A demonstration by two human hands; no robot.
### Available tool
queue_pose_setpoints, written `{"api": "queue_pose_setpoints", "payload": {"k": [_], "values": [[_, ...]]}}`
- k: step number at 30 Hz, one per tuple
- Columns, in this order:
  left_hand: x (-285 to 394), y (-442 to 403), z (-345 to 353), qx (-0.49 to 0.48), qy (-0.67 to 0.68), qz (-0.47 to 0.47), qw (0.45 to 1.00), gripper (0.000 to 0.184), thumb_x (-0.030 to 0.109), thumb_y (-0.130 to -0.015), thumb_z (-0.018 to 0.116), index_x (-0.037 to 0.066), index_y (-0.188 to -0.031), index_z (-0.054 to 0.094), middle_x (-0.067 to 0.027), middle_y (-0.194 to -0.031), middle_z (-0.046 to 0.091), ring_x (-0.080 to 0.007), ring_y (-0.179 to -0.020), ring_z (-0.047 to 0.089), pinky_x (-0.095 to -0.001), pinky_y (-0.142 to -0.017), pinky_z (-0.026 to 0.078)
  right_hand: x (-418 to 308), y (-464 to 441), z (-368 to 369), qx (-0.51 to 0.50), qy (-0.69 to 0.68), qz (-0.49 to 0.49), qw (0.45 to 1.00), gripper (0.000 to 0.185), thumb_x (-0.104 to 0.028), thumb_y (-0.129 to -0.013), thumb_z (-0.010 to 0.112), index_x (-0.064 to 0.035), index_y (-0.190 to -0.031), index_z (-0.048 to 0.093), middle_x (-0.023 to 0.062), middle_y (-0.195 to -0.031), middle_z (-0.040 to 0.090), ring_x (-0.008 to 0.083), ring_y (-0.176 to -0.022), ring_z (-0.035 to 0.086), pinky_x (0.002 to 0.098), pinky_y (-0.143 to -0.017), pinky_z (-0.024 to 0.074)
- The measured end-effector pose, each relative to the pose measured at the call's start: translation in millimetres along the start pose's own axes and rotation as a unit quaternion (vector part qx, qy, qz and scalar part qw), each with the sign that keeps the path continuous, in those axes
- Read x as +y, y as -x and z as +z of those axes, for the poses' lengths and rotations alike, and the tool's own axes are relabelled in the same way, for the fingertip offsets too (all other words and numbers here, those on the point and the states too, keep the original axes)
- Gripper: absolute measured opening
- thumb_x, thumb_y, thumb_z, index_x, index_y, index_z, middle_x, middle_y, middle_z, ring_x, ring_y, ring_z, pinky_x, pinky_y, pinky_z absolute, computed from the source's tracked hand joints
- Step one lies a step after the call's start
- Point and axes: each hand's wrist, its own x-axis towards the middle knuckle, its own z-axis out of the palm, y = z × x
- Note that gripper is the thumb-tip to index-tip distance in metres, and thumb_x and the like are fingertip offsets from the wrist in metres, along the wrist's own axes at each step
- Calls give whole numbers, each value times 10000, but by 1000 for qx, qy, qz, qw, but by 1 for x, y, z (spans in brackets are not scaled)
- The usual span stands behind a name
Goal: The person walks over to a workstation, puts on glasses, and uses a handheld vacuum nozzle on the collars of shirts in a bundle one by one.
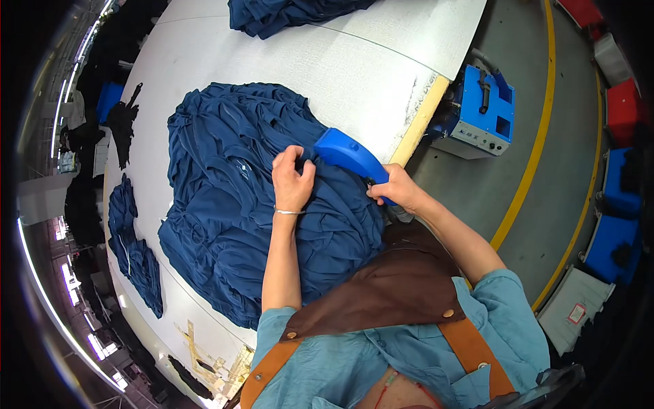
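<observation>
A large heap of navy knit garments (225, 198) lies bunched on the white table in front of me. My left hand (293, 183) rests on the top of the heap, its fingers curled closed on the navy fabric; the fingertips are partly hidden. To its right, my right hand (398, 187) is wrapped around the handle of a blue curved handheld thread trimmer (351, 153). The trimmer's wide head is just above the cloth, close to my left fingers. A small white label (244, 168) shows on the fabric left of my hand.
More navy garments (286, 13) lie at the table's (368, 75) far side, and a smaller navy piece (129, 238) at its left. A blue machine box (480, 112) stands on the floor beyond the right edge. Blue bins (611, 249) line the far right.
</observation>
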Motion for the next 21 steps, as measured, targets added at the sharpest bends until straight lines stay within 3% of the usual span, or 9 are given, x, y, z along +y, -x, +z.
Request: {"api": "queue_pose_setpoints", "payload": {"k": [1,4,5,8,9,11,12,14,21], "values": [[6,6,-6,-21,91,-90,992,118,75,-763,609,34,-868,576,-76,-774,594,-243,-639,529,-307,-652,473,0,1,0,20,-21,-16,999,103,-31,-721,639,-4,-806,589,76,-664,581,125,-514,521,215,-517,443],[-7,18,-45,-47,176,-214,960,139,118,-792,617,31,-894,580,-93,-779,614,-289,-649,558,-336,-635,486,4,4,0,63,-72,-48,994,82,-7,-724,619,-10,-792,573,63,-644,565,117,-506,505,212,-504,434],[-12,21,-53,-45,173,-217,960,139,118,-792,617,31,-894,580,-93,-779,614,-289,-649,558,-336,-635,486,5,5,-1,70,-82,-54,993,79,-2,-725,615,-12,-789,570,61,-640,562,115,-504,502,211,-501,432],[-21,27,-69,-206,-147,-228,940,149,137,-792,630,43,-903,598,-91,-824,633,-301,-622,553,-349,-588,473,17,10,-21,-5,11,-11,1000,84,-11,-729,627,-14,-804,589,67,-661,577,120,-520,523,215,-509,439],[-21,30,-70,-255,-251,-227,906,152,144,-792,634,47,-906,604,-90,-838,639,-305,-612,552,-354,-572,468,19,11,-24,-31,43,4,999,86,-14,-730,631,-15,-809,596,70,-669,582,121,-526,530,216,-511,441],[-1,37,-42,-58,-232,-98,966,142,150,-769,656,58,-873,625,-78,-877,641,-295,-628,559,-335,-614,464,14,12,-21,-13,22,-7,1000,80,-12,-731,627,-16,-804,594,69,-669,582,121,-525,530,217,-510,441],[10,34,-31,-60,-233,-101,965,142,150,-769,656,58,-873,625,-78,-877,641,-295,-628,559,-335,-614,464,11,14,-17,11,-2,-18,1000,74,-10,-732,624,-17,-799,593,68,-669,582,120,-524,529,217,-509,441],[31,19,-18,-44,-207,60,976,159,135,-748,664,65,-881,611,-67,-875,613,-271,-637,530,-308,-682,449,9,19,-14,61,-49,-39,996,64,-7,-733,616,-20,-790,590,66,-669,582,119,-523,529,218,-507,441],[10,27,-7,-93,-85,20,992,259,133,-754,667,70,-993,588,-64,-786,575,-250,-659,510,-298,-739,433,32,18,-16,-37,48,-25,998,69,-19,-725,616,-17,-785,583,62,-661,582,116,-505,524,219,-499,440]]}}
